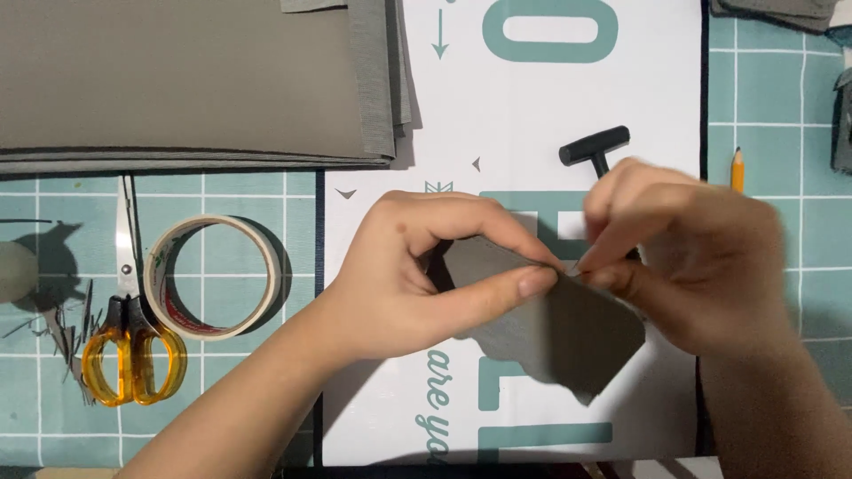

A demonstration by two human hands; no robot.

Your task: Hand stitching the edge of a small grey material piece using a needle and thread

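My left hand (417,275) pinches a cut piece of grey sheet material (568,333) between thumb and fingers, holding it above the white printed sheet (515,106). My right hand (692,257) grips the same grey piece at its upper edge, fingertips meeting my left thumb. Both hands are closed on it. A black T-handled tool (595,146) lies just behind my right hand, its shaft hidden by the fingers.
Orange-handled scissors (129,341) and a roll of tape (213,275) lie at left on the teal grid cutting mat (772,89). Stacked grey sheets (177,80) fill the upper left. A pencil (737,168) lies at right. Grey scraps sit at far left.
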